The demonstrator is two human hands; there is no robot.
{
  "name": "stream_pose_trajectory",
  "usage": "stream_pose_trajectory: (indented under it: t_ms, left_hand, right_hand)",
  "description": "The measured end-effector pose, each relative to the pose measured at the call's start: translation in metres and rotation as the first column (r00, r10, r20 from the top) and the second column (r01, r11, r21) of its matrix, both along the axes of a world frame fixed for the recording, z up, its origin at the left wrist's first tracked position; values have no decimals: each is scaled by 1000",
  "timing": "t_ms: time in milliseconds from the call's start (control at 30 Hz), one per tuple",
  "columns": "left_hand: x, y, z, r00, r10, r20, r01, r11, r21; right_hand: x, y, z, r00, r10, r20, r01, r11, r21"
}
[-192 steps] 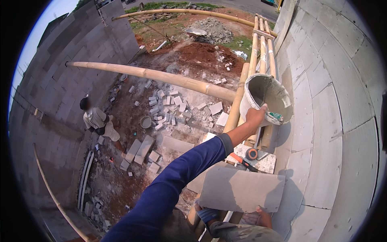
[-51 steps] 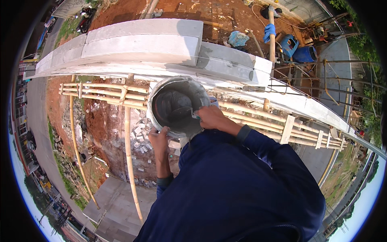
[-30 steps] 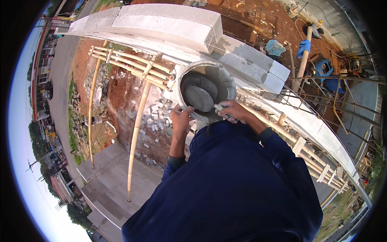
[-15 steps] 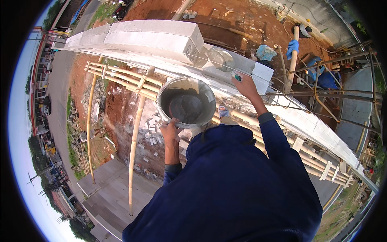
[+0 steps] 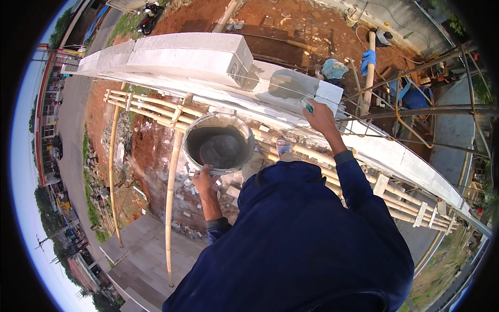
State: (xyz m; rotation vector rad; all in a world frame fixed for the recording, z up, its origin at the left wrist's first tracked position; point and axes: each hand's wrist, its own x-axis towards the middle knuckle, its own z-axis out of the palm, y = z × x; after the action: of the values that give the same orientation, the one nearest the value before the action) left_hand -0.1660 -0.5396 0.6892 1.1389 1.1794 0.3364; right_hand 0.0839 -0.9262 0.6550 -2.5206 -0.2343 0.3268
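Bucket (image 5: 235, 126) of wet grey mortar (image 5: 217, 150) sits just left of the middle, towards ten o'clock, its mouth upward; what bears its weight underneath is hidden. The left hand (image 5: 204, 181) grips its rim at the bucket's own seven o'clock. That hold ought to be firm, as a one-sided grip could let a heavy bucket tip. Further right, at one o'clock, a damp grey patch (image 5: 288, 85) lies on the wall top (image 5: 328, 89), near the end of a raised block (image 5: 189, 57). At two o'clock the right hand (image 5: 319, 117) is closed around a green trowel handle (image 5: 310, 108) just beside that patch; the blade cannot be told from the mortar. To spread well, I would hold the blade low and nearly flat, draw with even pressure, and work the layer out to both edges.
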Motion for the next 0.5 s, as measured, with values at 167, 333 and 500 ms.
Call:
stream_pose_trajectory:
  t_ms: [167,333,500]
  left_hand:
    - [-3,-2,-5,999,24,-31,-23,1000,6]
    - [-7,-3,-6,998,-8,-64,9,1000,12]
    - [-5,-6,-12,1000,-15,11,15,1000,-4]
  right_hand:
    - [-28,-21,1,995,-66,80,68,997,-24]
    - [-57,-41,2,985,-87,151,112,981,-162]
    - [-75,-54,0,965,-81,250,138,966,-218]
